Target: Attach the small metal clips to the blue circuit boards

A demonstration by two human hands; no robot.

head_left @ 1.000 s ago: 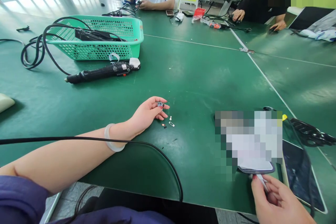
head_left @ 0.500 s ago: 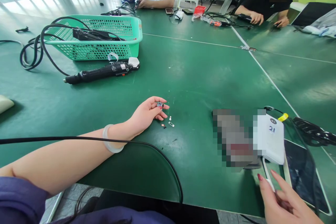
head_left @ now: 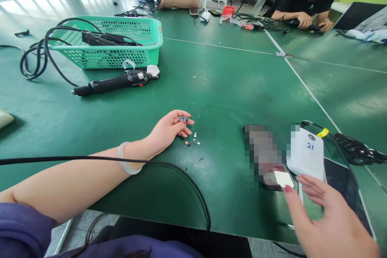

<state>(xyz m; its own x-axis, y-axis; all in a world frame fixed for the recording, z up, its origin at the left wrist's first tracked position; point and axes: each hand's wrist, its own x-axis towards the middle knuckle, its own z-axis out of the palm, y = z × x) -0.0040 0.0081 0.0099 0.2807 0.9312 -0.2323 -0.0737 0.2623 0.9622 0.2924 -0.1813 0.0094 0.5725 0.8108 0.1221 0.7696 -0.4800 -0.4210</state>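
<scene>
My left hand (head_left: 165, 130) rests on the green table, thumb and fingers pinching a small grey-and-black component (head_left: 183, 119) whose kind is too small to make out. Just beside those fingertips lie a tiny white piece (head_left: 195, 134), a thin white frame (head_left: 196, 141) and a small orange-and-black bit (head_left: 187, 143). At the lower right, my right hand (head_left: 331, 213) is open above the table, thumb and fingers apart. Its fingertips are near a white block marked 21 (head_left: 308, 155) and a white cable (head_left: 300, 191). A tablet-like dark panel (head_left: 337, 171) is partly hidden behind this hand.
A green basket (head_left: 105, 56) holding black cabled equipment stands at the left, with a black electric screwdriver (head_left: 111, 83) before it. A black cable (head_left: 169, 164) crosses over my left forearm. A partly blurred dark object (head_left: 263, 149) lies left of the block. Two people sit across the table.
My right hand has moved up and left towards the white block, and its fingers have spread away from the white cable. My left hand keeps its pinch on the component.
</scene>
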